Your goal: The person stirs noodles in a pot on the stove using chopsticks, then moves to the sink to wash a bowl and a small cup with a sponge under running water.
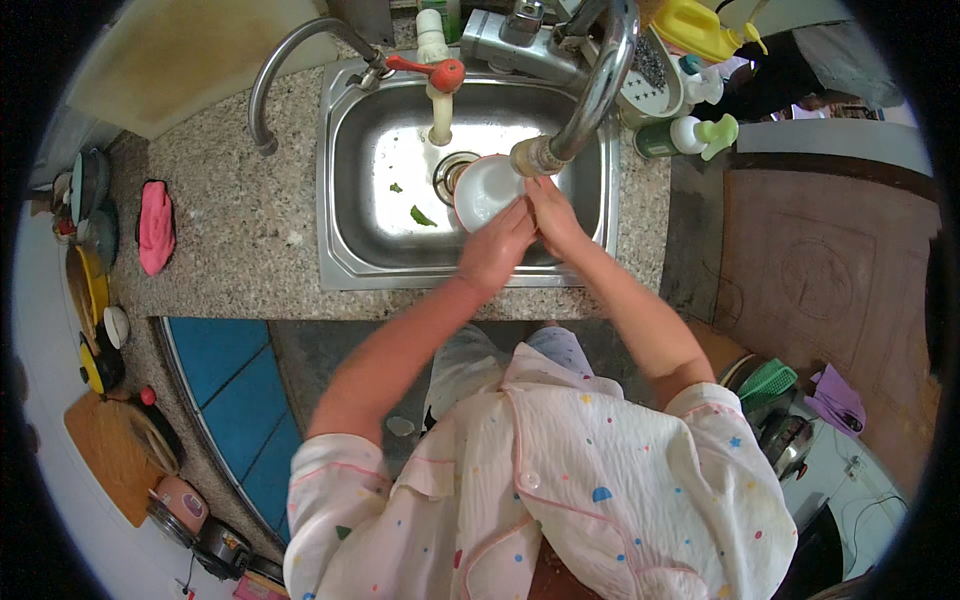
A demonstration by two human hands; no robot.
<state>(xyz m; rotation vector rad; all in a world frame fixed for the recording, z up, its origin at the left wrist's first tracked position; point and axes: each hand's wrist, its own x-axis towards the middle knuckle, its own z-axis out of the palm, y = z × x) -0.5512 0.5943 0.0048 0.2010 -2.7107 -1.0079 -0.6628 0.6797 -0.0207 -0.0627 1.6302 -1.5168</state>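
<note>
A white bowl (484, 191) with a thin red rim is tilted above the stainless steel sink (390, 244), partly covering the drain (452, 169). My left hand (499, 244) grips it at the near right side, fingers together over the rim. Against the bowl's right side is my right hand (555, 217), its fingertips just below the end of the large curved faucet (536, 156). The two hands touch each other, and their undersides are hidden. Pieces of green leaf (422, 217) lie on the sink floor left of the bowl. Whether water is running, I cannot tell.
A plastic tap with a red handle (446, 75) and a thin metal spout (262, 90) reach over the counter and sink. A pink cloth (156, 229) lies left on the granite counter (240, 217). Pump bottles (679, 137) and a yellow jug (694, 30) stand at the right.
</note>
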